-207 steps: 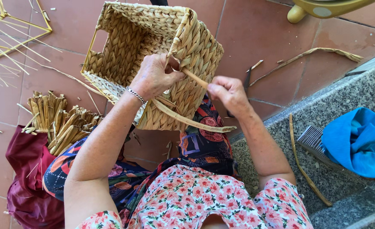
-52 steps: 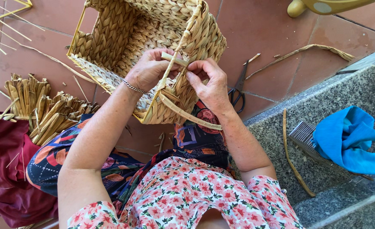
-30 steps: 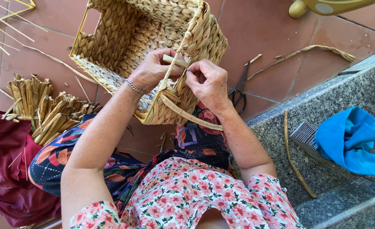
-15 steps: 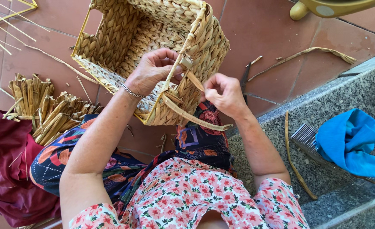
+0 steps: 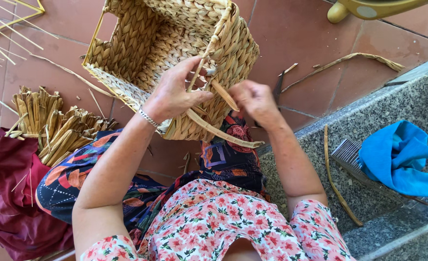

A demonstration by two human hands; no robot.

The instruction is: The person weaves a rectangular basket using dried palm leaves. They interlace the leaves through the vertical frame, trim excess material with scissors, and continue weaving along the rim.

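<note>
Left hand (image 5: 175, 94) rests on the basket (image 5: 175, 58) rim, fingers spread, pinching a thin strand. Right hand (image 5: 255, 99) clenched round the strip (image 5: 223, 95) end — strip runs diagonally, up-left to down-right, between both hands at the basket wall. Right fingertips hidden; basket top cut off by frame edge.

One view only — a head-worn camera looking steeply down over the person's own lap, close to the work. The woven basket (image 5: 175, 63) fills the upper middle, both forearms reach up into frame, tiled floor (image 5: 296, 34) lies beyond, and a granite step (image 5: 368, 111) runs at right — no second view.
</note>
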